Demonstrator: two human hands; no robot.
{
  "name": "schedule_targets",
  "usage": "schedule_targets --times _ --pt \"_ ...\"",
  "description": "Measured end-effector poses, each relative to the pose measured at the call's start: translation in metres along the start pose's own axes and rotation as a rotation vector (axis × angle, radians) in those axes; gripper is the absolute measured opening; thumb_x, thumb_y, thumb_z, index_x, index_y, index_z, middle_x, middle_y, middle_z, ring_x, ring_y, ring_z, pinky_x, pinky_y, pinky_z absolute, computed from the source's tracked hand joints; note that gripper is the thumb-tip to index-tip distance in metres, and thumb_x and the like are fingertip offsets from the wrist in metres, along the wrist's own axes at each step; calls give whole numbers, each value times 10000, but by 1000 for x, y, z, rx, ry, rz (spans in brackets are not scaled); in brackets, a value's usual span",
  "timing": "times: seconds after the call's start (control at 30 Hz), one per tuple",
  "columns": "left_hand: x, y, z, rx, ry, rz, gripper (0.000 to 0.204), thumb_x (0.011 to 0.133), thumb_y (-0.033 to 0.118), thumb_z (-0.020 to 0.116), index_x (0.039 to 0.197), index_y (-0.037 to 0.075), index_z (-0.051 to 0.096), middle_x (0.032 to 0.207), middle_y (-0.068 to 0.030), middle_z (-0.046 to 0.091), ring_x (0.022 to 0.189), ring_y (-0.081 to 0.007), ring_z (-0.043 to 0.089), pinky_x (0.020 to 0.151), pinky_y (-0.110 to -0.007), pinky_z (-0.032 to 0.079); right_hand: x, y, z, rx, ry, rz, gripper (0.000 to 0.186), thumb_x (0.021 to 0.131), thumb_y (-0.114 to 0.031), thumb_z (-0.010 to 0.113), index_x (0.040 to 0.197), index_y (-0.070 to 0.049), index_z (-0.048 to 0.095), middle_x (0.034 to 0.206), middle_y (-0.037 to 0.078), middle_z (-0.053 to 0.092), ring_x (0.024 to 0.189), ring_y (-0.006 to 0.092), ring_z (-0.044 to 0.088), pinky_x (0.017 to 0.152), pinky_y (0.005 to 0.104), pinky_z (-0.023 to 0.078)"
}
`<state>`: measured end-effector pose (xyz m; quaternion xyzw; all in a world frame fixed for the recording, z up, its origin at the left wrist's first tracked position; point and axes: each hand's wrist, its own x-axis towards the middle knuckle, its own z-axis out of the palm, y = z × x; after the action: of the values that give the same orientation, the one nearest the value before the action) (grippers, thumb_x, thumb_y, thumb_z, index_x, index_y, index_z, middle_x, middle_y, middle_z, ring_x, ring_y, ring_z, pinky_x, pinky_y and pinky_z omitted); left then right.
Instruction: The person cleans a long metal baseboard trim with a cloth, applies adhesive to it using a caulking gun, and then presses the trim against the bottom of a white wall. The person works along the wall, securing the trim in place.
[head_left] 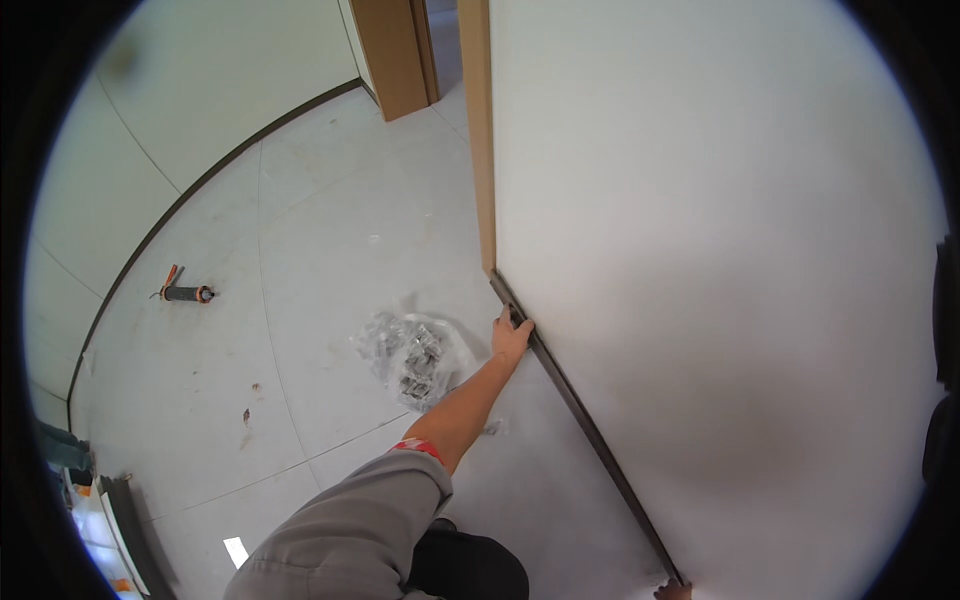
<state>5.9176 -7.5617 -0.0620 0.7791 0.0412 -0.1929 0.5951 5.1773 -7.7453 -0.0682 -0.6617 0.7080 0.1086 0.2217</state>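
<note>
A long dark brown skirting board (585,425) runs along the foot of the white wall on the right, from the door frame down to the lower edge of the view. My left hand (511,338) is stretched forward and grips the board near its far end, close to the door frame, thumb and fingers bent about it. At the board's near end my right hand (674,591) holds on, with only a few fingertips showing at the picture's edge. Beside my left forearm lies a crumpled clear plastic bag (420,360) with small metallic pieces in it.
An orange and black caulking gun (188,294) lies on the pale floor to the left. The wooden door frame (481,150) rises beyond my left hand. Another dark skirting (200,185) follows the far wall. Long dark strips (130,530) lie at lower left, near a person's legs (65,448).
</note>
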Motion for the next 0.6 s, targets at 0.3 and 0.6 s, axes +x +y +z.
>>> schedule_targets --times 0.3,0.6 --pt "2 -15 0 249 63 263 792 848 325 602 1486 -69 348 1460 -290 427 1262 -447 510 1048 -449 455 -101 -186 -17 -625 274 -926 456 936 -223 630 1328 -4 546 1258 196 643 1008 365 672 829 442 570" --pt "1 -12 -16 264 21 284 772 857 318 604 1464 -93 361 1446 -310 446 1306 -450 471 1081 -454 424 -95 -275 37 -582 179 -687 309 922 -175 611 1220 -101 578 1131 208 667 929 380 690 773 494 570"
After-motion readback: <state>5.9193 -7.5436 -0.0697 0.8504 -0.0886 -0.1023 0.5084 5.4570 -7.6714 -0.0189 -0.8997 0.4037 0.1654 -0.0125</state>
